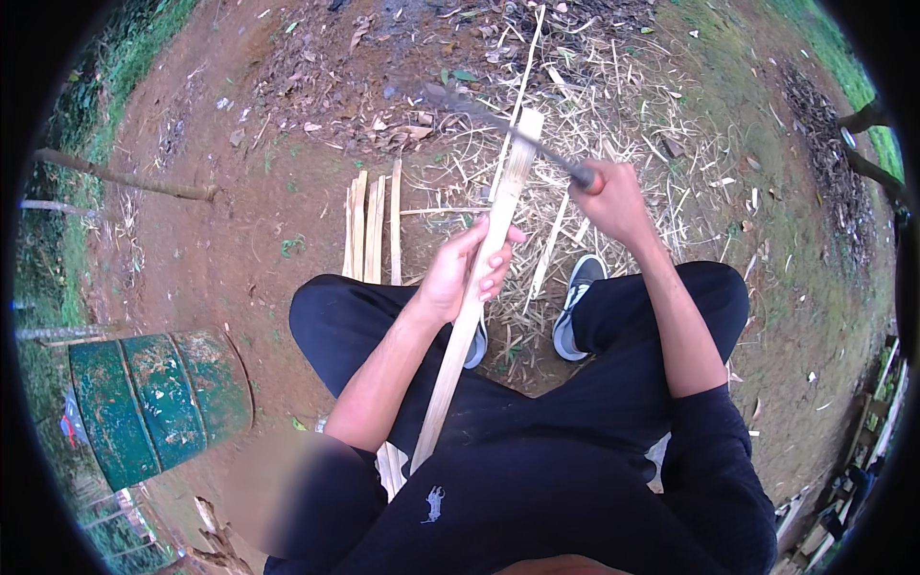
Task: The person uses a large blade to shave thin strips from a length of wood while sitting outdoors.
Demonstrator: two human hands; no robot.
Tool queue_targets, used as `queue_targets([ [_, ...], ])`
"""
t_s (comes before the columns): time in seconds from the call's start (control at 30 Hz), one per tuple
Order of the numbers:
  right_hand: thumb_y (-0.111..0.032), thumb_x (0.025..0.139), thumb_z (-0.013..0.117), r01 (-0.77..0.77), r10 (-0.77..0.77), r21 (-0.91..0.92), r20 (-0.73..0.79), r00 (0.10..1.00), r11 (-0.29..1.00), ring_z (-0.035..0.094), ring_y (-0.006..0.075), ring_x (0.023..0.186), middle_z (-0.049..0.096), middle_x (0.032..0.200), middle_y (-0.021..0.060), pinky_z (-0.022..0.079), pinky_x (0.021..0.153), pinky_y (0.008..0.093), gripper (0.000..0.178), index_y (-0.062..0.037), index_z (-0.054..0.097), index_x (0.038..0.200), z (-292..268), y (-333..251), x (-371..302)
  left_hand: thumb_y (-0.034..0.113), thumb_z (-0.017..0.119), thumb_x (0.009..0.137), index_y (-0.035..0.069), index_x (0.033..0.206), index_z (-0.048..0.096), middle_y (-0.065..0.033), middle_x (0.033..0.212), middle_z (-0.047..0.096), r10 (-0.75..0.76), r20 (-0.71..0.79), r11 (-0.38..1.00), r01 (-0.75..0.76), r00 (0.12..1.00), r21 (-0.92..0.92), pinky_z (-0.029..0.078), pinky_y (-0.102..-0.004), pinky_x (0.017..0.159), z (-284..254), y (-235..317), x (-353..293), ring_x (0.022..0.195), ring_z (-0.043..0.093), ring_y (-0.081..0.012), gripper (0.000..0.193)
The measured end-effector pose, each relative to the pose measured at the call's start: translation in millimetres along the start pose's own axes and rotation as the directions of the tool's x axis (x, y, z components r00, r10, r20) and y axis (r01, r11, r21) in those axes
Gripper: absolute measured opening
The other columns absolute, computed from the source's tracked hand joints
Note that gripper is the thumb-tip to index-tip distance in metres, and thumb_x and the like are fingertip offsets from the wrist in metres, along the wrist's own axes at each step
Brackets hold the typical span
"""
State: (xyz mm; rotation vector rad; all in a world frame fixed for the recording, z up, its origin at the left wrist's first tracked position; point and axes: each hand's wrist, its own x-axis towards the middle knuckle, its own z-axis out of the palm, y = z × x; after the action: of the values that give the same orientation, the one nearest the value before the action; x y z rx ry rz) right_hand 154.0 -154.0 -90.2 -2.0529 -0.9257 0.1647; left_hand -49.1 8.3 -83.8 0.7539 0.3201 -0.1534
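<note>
A long pale bamboo strip (448, 381) slants from my lap up and away to the right. My left hand (467, 271) is wrapped round its middle, with the fingers curled over the edge. In my right hand (613, 198) is the orange-brown handle of a knife (544, 150). Its long dark blade, smeared by motion toward the tip, crosses the strip near the far end. Beside that end a thin sliver (525, 72) stretches away; whether it is still joined to the strip I cannot tell.
Several split bamboo strips (372, 228) lie on the ground left of my knees. Pale shavings (613, 105) cover the soil around my shoes (578, 305). A rusty green drum (158, 402) lies at the left, below a thin trunk (129, 175). Planks (867, 431) are stacked at the lower right.
</note>
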Motion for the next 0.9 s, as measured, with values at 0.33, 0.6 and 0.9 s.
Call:
queue_targets([
  [0.33, -0.009, 0.062, 0.065, 0.344, -0.341, -0.100, 0.041, 0.939, 0.934, 0.057, 0.0352, 0.050, 0.052, 0.053, 0.0137, 0.044, 0.049, 0.0433, 0.013, -0.0046, 0.052, 0.065, 10.5, -24.7, -22.8, 0.037, 0.038, 0.108, 0.007, 0.102, 0.046, -0.0002, 0.073, 0.043, 0.057, 0.141, 0.990, -0.038, 0.988, -0.134, 0.036, -0.0210, 0.033, 0.6, -3.0, -1.9, 0.043, 0.042, -0.0088, 0.032],
  [0.6, -0.010, 0.065, 0.064, 0.378, -0.369, -0.240, 0.083, 0.926, 0.894, 0.060, 0.0331, 0.051, 0.057, 0.055, 0.0110, 0.047, 0.050, 0.0426, 0.010, -0.0071, 0.055, 0.068, 16.7, -25.7, -27.2, 0.039, 0.031, 0.109, 0.009, 0.094, 0.041, -0.0001, 0.065, 0.039, 0.027, 0.087, 0.994, -0.018, 0.996, -0.106, 0.032, -0.0210, 0.028, 8.5, -11.3, 0.3, 0.035, 0.036, -0.0083, 0.035],
  [0.9, -0.017, 0.087, 0.060, -0.227, 0.158, -0.335, -0.220, 0.963, 0.915, 0.066, 0.0240, 0.051, 0.063, 0.057, 0.0141, 0.052, 0.050, 0.0376, 0.016, -0.0039, 0.068, 0.083, -30.7, 30.8, 7.1, 0.036, 0.026, 0.111, 0.007, 0.097, 0.041, -0.0004, 0.065, 0.039, 0.074, -0.025, 0.994, -0.072, 0.997, 0.078, 0.034, -0.0205, 0.027, 27.8, -12.2, -5.6, 0.035, 0.036, -0.0076, 0.035],
])
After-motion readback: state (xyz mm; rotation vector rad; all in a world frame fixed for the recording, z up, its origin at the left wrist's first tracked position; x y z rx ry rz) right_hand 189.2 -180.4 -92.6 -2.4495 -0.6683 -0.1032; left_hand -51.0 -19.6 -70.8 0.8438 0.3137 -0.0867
